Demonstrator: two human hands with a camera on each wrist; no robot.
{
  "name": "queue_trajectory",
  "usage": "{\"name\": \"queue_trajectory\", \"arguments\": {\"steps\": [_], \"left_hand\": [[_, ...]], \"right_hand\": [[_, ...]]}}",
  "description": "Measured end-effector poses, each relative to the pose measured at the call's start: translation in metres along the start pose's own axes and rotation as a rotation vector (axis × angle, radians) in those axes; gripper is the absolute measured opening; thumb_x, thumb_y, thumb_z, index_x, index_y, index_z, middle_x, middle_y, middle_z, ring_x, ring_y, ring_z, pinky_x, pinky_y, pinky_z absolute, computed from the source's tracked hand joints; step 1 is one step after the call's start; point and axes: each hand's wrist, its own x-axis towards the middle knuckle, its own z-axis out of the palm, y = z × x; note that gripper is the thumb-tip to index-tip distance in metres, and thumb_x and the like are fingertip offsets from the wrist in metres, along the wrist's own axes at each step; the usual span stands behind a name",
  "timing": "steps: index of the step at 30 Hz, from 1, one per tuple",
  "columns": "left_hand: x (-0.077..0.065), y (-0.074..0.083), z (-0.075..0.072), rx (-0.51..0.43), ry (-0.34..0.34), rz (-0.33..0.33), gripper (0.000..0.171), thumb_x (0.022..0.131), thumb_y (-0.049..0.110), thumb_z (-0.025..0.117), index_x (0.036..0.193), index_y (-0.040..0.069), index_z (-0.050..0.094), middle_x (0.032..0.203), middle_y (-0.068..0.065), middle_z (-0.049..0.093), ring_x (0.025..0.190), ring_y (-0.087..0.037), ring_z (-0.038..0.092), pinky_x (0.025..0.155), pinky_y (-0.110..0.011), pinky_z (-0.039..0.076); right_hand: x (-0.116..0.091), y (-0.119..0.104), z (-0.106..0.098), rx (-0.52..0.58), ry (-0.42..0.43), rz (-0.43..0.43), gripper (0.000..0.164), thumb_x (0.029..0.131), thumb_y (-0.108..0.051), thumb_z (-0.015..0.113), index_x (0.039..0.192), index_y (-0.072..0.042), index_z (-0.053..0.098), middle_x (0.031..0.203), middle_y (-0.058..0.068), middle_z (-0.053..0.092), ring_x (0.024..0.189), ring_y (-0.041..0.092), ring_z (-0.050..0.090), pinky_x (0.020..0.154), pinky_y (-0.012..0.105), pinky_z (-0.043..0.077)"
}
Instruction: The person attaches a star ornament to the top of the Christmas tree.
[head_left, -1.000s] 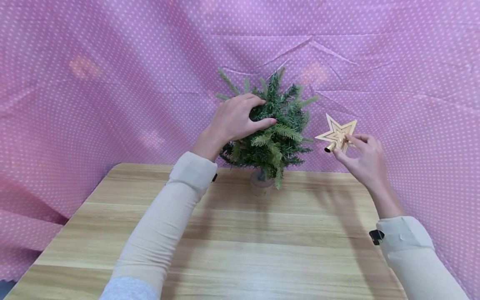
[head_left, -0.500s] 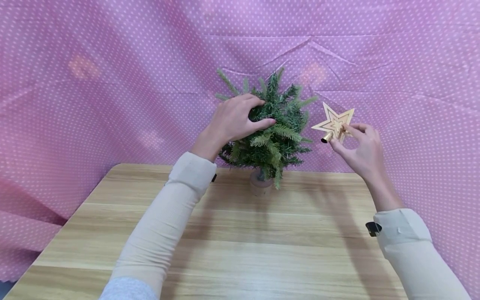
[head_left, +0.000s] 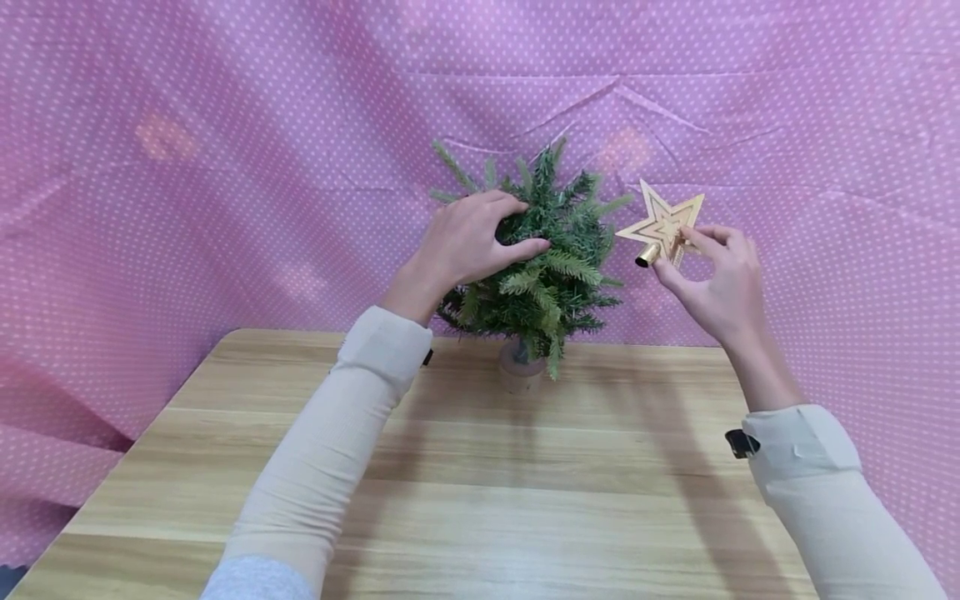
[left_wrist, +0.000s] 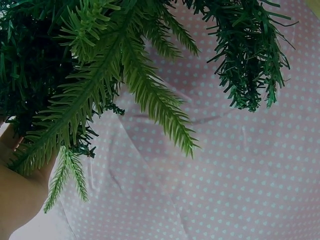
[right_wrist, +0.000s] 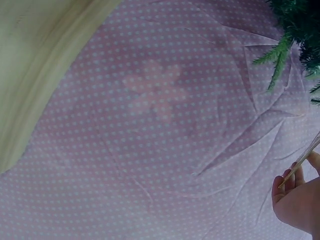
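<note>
A small artificial Christmas tree (head_left: 570,275) with green branches stands in a round pot (head_left: 522,375) at the table's far side. My left hand (head_left: 468,237) holds the tree's upper left side, thumb in front and fingertips partly lost among the needles. In the left wrist view, a branch (left_wrist: 85,95) crosses in front of that hand (left_wrist: 22,195). To the right of the tree, my right hand (head_left: 723,287) pinches a gold star tree topper (head_left: 663,223) between thumb and fingers. The star's short tube points down and left; one star point is close to the branch tips.
The wooden table (head_left: 465,517) extends toward me below both forearms. A pink dotted cloth (head_left: 300,167) hangs close behind the tree and along both sides. Dark wrist straps or mounts show at both cuffs.
My right hand has risen and shifted slightly left with the star topper, bringing it nearer the upper branches. My left hand and the tree stay in place.
</note>
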Motion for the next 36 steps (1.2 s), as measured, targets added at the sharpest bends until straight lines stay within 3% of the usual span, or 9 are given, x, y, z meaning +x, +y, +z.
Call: {"name": "queue_trajectory", "arguments": {"steps": [36], "left_hand": [[-0.001,0.004,0.001,0.025,0.011,0.0,0.074,0.092,0.071,0.057,0.142,0.017,0.06,0.147,-0.004,0.055,0.132,-0.027,0.054,0.105,-0.047,0.047]], "right_hand": [[0.029,-0.03,0.002,0.061,0.0,-0.013,0.061,0.082,-0.033,0.081,0.13,0.001,0.066,0.13,0.019,0.058,0.122,0.033,0.047,0.104,0.046,0.035]]}}
